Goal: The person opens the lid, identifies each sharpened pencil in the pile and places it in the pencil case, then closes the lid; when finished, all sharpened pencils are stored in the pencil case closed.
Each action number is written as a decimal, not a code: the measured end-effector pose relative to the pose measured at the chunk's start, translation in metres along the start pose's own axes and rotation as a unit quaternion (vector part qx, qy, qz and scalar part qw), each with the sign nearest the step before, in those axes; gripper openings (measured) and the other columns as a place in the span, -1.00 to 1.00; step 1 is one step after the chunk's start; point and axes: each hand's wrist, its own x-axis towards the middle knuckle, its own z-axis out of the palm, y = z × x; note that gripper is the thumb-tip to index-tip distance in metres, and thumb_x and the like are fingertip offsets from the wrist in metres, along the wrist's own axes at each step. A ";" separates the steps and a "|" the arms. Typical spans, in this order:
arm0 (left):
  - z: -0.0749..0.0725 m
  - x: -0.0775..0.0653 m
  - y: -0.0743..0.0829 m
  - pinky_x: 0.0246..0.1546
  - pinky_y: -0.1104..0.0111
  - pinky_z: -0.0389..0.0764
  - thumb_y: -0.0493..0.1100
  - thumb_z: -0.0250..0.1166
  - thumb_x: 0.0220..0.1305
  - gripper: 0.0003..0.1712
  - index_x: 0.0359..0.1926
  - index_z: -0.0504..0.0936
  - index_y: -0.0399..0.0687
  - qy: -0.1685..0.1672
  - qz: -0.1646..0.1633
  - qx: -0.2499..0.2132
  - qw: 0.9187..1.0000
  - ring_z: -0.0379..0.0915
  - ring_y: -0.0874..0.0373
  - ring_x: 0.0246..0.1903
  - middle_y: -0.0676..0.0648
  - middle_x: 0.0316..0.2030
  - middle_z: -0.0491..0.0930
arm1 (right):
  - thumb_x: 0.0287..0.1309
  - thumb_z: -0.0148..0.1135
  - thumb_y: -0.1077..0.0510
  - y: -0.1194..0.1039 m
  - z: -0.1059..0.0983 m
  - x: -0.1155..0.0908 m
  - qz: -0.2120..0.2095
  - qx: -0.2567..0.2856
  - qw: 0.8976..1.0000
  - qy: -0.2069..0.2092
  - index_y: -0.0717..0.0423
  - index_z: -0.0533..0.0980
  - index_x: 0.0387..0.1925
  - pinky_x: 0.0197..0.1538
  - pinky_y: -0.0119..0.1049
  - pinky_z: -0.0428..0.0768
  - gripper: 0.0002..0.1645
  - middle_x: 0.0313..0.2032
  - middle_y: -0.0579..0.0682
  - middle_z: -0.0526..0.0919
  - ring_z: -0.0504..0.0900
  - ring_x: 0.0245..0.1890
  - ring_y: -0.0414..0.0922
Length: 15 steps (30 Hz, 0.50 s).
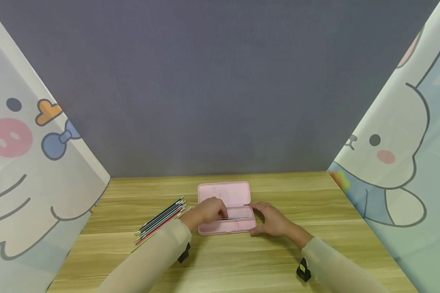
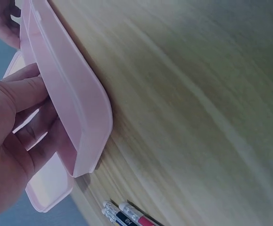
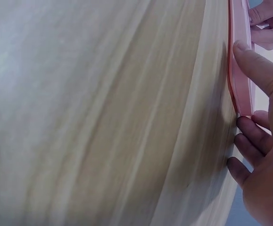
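Observation:
A pink pencil case [image 1: 220, 233] lies open on the table, its lid [image 1: 231, 193] folded back. My left hand [image 1: 212, 209] reaches into it with bent fingers. At those fingertips a thin dark pencil [image 1: 230, 219] shows along the inside of the case; in the left wrist view the wall hides the fingertips. My right hand [image 1: 273, 219] grips the right end of the case, thumb at the near corner and fingers at the far corner. In the right wrist view the thumb [image 3: 256, 63] presses the case's side [image 3: 241, 84].
Several pencils [image 1: 161, 221], dark, red and yellow-green, lie in a slanting bundle left of the case, beside the left forearm. Their white eraser ends show in the left wrist view. A grey panel [image 1: 220, 89] stands behind the wooden table [image 1: 242, 260]; cartoon-printed panels flank it.

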 end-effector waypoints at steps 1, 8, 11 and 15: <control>0.001 0.000 0.000 -0.01 0.35 0.64 -0.35 0.41 0.24 -0.83 -0.28 0.87 -0.01 0.000 -0.002 -0.002 1.000 0.66 0.24 -0.19 0.12 -0.28 0.80 | -0.21 0.70 -0.20 0.000 0.001 0.000 -0.001 0.003 1.000 0.002 0.23 0.42 0.38 0.35 0.22 0.40 0.16 0.28 0.19 0.57 0.47 0.32 0.22; 0.002 -0.004 -0.002 -0.01 0.35 0.64 -0.33 0.40 0.28 -0.84 -0.23 0.86 -0.02 -0.002 -0.020 -0.009 1.000 0.67 0.22 -0.15 0.10 -0.23 0.80 | -0.17 0.69 -0.15 -0.001 0.003 -0.001 0.000 0.025 1.000 0.008 0.16 0.45 0.37 0.35 0.19 0.41 0.09 0.30 0.14 0.57 0.49 0.32 0.18; 0.000 -0.005 -0.002 -0.02 0.35 0.64 -0.32 0.39 0.30 -0.85 -0.20 0.85 -0.04 -0.001 -0.020 -0.012 1.000 0.67 0.21 -0.14 0.08 -0.21 0.80 | -0.17 0.69 -0.16 -0.001 0.003 -0.001 0.005 0.023 1.000 0.014 0.13 0.47 0.36 0.35 0.18 0.43 0.07 0.29 0.13 0.57 0.50 0.32 0.18; -0.002 -0.009 -0.005 -0.06 0.36 0.64 -0.26 0.38 0.33 -0.86 -0.15 0.83 -0.07 0.004 -0.011 -0.026 1.000 0.66 0.23 -0.17 0.05 -0.19 0.79 | -0.19 0.68 -0.22 0.001 0.002 -0.003 0.015 0.009 1.000 0.016 0.10 0.47 0.37 0.34 0.14 0.46 0.09 0.30 0.11 0.59 0.53 0.32 0.16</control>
